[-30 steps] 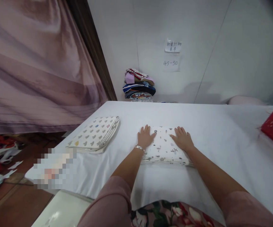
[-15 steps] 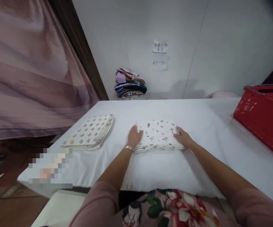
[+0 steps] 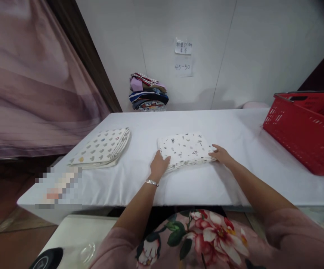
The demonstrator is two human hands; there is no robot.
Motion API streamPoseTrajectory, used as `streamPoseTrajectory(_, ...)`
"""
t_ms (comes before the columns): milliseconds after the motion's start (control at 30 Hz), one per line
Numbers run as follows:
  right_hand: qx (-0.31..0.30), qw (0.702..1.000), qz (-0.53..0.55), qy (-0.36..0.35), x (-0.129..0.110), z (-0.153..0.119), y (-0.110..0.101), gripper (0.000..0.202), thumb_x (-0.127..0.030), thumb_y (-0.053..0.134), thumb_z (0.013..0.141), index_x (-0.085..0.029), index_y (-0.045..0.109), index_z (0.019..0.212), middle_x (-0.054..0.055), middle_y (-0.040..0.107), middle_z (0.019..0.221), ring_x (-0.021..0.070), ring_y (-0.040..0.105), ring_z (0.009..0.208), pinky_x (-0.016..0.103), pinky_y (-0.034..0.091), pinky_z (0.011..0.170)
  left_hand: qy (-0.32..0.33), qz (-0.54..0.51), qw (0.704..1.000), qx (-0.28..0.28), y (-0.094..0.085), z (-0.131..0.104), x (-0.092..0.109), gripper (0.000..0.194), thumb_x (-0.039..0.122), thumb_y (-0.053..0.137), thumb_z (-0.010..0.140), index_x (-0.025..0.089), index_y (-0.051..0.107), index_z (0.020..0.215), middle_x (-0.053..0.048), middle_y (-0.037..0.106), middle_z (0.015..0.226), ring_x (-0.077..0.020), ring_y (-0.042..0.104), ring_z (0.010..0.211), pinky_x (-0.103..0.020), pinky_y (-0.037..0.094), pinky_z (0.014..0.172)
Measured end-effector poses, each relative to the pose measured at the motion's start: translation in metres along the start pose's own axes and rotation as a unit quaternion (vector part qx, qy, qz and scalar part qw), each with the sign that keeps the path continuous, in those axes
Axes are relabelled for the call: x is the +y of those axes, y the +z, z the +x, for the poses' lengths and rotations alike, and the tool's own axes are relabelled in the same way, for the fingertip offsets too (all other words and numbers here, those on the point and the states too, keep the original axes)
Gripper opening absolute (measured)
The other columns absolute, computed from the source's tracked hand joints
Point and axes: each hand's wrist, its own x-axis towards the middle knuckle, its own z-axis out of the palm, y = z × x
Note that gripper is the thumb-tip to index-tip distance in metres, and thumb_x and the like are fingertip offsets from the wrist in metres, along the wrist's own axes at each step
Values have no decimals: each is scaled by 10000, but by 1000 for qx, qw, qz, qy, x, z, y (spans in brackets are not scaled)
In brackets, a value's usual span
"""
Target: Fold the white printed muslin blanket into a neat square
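A white folded cloth with small plant prints (image 3: 187,149) lies on the white-covered table (image 3: 139,186), turned slightly askew. My left hand (image 3: 159,163) grips its near left corner, thumb on top and the other fingers at or under the edge. At the right edge my right hand (image 3: 220,154) pinches the near right corner between thumb and fingers. Another folded cloth, cream with grey mouse-head shapes (image 3: 101,147), rests on the table's left side, apart from both hands.
A red plastic basket (image 3: 302,138) stands on the table's right side. Behind the table, a pile of folded fabrics (image 3: 148,93) sits against the wall. A pink curtain (image 3: 33,82) hangs at the left. Below the front edge is a white stool-like surface (image 3: 74,237).
The plant-print cloth has turned a little, its right side away from me, with both hands on it. The view has shifted, bringing more of the basket into sight.
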Motion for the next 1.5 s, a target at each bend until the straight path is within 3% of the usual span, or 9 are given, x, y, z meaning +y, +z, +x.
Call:
streamPoseTrajectory(133, 70, 975, -165, -130, 12, -14, 3, 537, -407, 504, 810, -173, 492, 1294, 102, 594, 1137, 228, 581, 951, 370, 465, 851, 23, -29, 997, 71, 9, -12, -5, 622, 483, 530, 805, 178, 361, 1320, -138, 508, 1273, -252, 518, 1129, -344, 436, 880)
streamPoseTrajectory(233, 128, 934, -208, -261, 11, -31, 9, 433, -402, 391, 872, -178, 569, 1197, 97, 545, 1242, 237, 479, 1143, 381, 382, 972, 125, -24, 982, 142, 13, -22, -8, 496, 403, 526, 832, 186, 441, 1270, -121, 475, 1300, -241, 433, 1210, -365, 382, 973)
streamPoseTrajectory(333, 82, 908, -211, -354, 4, -44, 17, 378, -395, 359, 895, -207, 647, 1050, 64, 618, 1125, 205, 509, 1104, 353, 374, 975, 233, 4, 959, 160, 18, -34, -4, 309, 354, 509, 860, 227, 566, 1135, -74, 502, 1282, -230, 389, 1235, -388, 317, 1026)
streamPoseTrajectory(433, 22, 889, -214, -405, -6, -49, 30, 358, -384, 363, 908, -224, 671, 997, 49, 651, 1053, 196, 545, 1036, 345, 393, 933, 303, 29, 945, 119, 21, -41, 6, 211, 338, 487, 882, 257, 636, 1007, -35, 582, 1167, -202, 437, 1169, -377, 313, 1005)
streamPoseTrajectory(667, -16, 869, -246, -428, -20, -45, 54, 301, -337, 432, 893, -227, 668, 1044, 55, 648, 1086, 218, 534, 1037, 374, 387, 920, 309, 64, 947, 56, 28, -39, 15, 209, 334, 507, 877, 270, 656, 1009, -34, 626, 996, -193, 507, 1006, -378, 332, 932)
streamPoseTrajectory(867, 0, 871, -231, -433, -12, -44, 61, 310, -320, 392, 913, -235, 673, 1013, 55, 642, 1077, 216, 521, 1049, 378, 389, 921, 320, 61, 943, 67, 33, -37, 10, 216, 339, 530, 867, 259, 649, 1029, -29, 615, 982, -185, 509, 967, -358, 342, 900)
streamPoseTrajectory(1100, 26, 883, -199, -424, -13, -50, 64, 331, -314, 353, 922, -223, 664, 992, 69, 641, 1049, 224, 515, 1031, 401, 382, 916, 311, 44, 946, 79, 33, -39, 13, 275, 346, 413, 924, 256, 672, 944, -25, 613, 905, -169, 512, 913, -348, 341, 885)
streamPoseTrajectory(1333, 23, 874, -205, -440, -9, -52, 62, 326, -305, 354, 925, -210, 663, 970, 72, 639, 1024, 216, 516, 1013, 381, 385, 902, 337, 49, 936, 88, 36, -40, 8, 290, 322, 391, 933, 250, 672, 941, -28, 606, 903, -166, 498, 913, -341, 345, 877)
streamPoseTrajectory(1500, 22, 863, -180, -471, -8, -51, 62, 266, -287, 414, 906, -219, 661, 978, 74, 643, 1006, 226, 533, 980, 412, 414, 876, 349, 61, 931, 93, 38, -40, 6, 202, 311, 480, 896, 235, 658, 955, -31, 601, 913, -177, 500, 909, -346, 362, 842)
